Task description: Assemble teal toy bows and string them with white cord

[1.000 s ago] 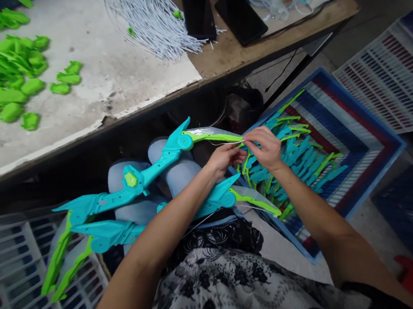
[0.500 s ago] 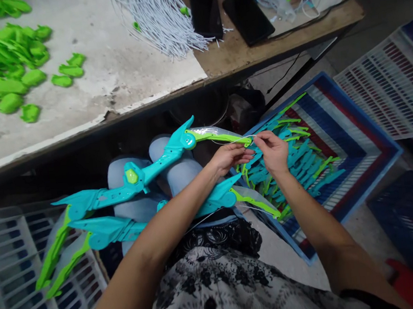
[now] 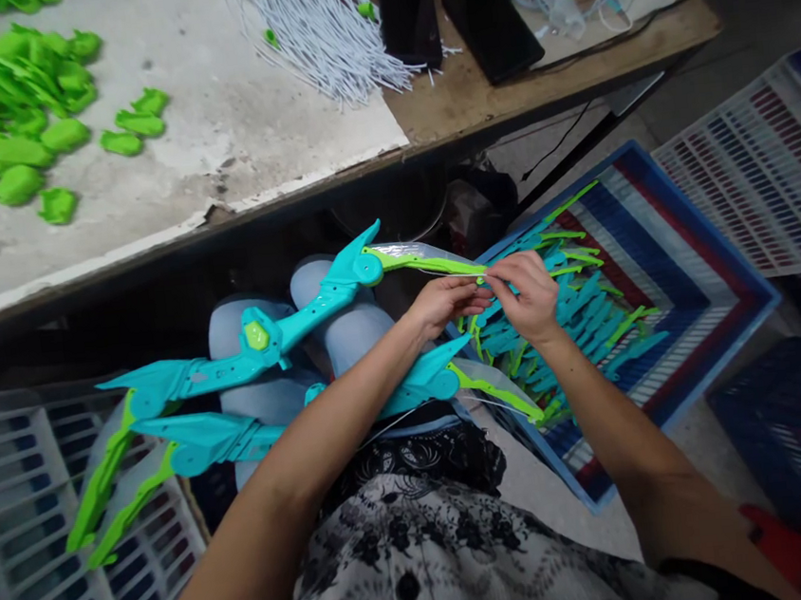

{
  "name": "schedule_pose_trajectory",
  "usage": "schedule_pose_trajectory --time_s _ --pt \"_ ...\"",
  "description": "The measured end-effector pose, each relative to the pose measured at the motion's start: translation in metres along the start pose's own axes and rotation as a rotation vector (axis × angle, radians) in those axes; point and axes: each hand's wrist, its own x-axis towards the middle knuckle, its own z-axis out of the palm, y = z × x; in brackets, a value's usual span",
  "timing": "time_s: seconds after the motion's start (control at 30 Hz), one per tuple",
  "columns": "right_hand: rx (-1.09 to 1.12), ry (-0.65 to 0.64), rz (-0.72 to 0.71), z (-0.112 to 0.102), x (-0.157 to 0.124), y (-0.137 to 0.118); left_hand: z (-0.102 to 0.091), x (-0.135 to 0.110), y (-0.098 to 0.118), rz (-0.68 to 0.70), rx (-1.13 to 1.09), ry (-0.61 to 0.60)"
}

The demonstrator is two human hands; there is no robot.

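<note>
A teal and lime-green toy bow (image 3: 282, 332) lies across my knees, with a second one (image 3: 257, 434) under my left forearm. My left hand (image 3: 444, 303) is closed in a pinch at the green tip of the upper bow. My right hand (image 3: 529, 296) pinches a thin white string at that same tip. Both hands meet just above the near corner of a blue crate (image 3: 716, 238).
The blue crate holds several teal and green bow parts (image 3: 574, 320). A worktable (image 3: 228, 156) in front carries loose green plastic pieces (image 3: 9, 112), a bundle of white strings (image 3: 322, 31) and dark phones (image 3: 486, 24). White crates stand at left (image 3: 25, 540) and right (image 3: 773, 165).
The view has shifted slightly. Both hands stay pinched together at the upper bow's green tip, with small finger movements on the string.
</note>
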Motion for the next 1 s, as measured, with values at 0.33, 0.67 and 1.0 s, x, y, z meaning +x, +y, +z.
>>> schedule_pose_trajectory --time_s 0.33,0.67,1.0 --pt "-0.121 -0.134 -0.085 -0.009 0.004 0.006 0.002 0.001 0.000 -0.004 0.017 -0.015" --pt "0.060 -0.075 0.094 0.003 -0.001 0.006 0.002 0.008 -0.002 0.054 0.121 0.014" --pt "0.051 -0.095 0.211 0.006 -0.017 0.008 -0.069 -0.170 0.050 0.204 0.689 0.311"
